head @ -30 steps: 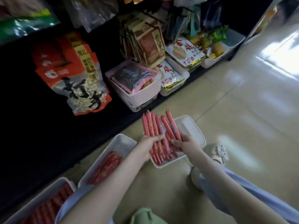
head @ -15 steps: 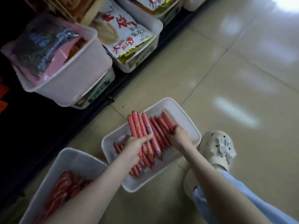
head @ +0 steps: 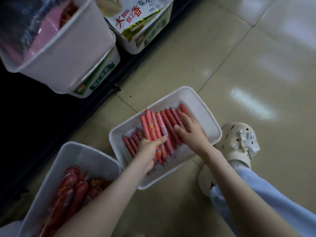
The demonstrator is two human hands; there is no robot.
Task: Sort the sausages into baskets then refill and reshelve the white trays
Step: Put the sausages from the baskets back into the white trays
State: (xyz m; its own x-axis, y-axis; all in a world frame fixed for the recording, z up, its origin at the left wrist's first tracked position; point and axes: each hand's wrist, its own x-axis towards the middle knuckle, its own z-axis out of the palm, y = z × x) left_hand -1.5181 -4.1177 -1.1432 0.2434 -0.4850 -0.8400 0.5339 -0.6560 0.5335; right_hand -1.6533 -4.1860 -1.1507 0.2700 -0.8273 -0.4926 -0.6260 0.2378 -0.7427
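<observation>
Sausages [head: 168,120] were lowered into the white tray [head: 201,113], gripped by the left hand [head: 147,151], pressed by the flat right hand [head: 191,134].

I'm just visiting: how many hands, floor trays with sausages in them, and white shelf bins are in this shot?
Hands: 2, left hand gripping thin sausages, right hand flat on them.
Floor trays with sausages: 2, thin-sausage tray, fat-sausage tray.
White shelf bins: 3, top bin, bin under it, snack-bag bin.
Total: 7.
</observation>
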